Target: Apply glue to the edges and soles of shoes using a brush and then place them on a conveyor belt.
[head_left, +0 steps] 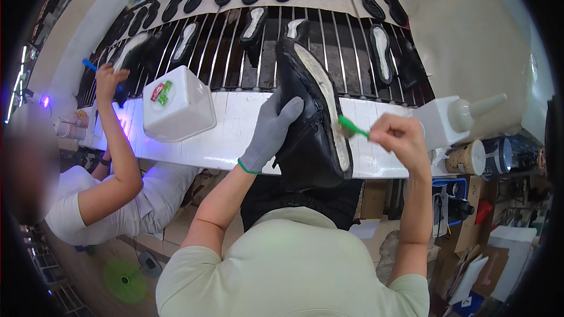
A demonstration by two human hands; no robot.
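Gloved left hand grips the black boot, near centre, tilted, presumably to present its pale underside rightward. My bare right hand pinches the green brush against it. Left, a white container on the bench partly obstructs the far roller rack.

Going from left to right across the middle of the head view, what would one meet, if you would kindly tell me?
White box → gloved left hand → black boot → green brush → bare right hand → white bottle.
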